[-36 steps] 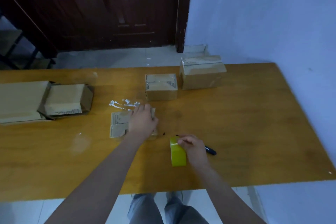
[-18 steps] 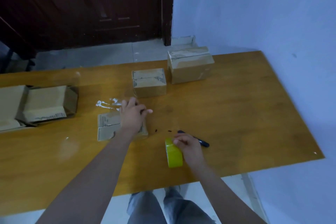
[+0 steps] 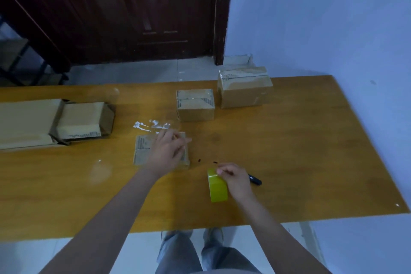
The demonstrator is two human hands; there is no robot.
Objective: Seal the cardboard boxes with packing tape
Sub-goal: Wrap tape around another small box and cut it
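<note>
From the head view, a long orange-brown wooden bench carries several boxes. The left hand lies palm down on a small flat brown cardboard box near the bench's middle, its fingers spread fairly wide and straight across the top. The right hand curls its fingers around the top of a yellow-green roll of packing tape standing on edge nearer the front, right of that box. A black marker pen lies just right of this hand. Farther back stand a small taped cardboard box and a larger taped cardboard box to its right. At far left lies an open-ended cardboard carton on its side beside flattened cardboard. Crumpled clear tape scraps lie just beyond the left hand.
</note>
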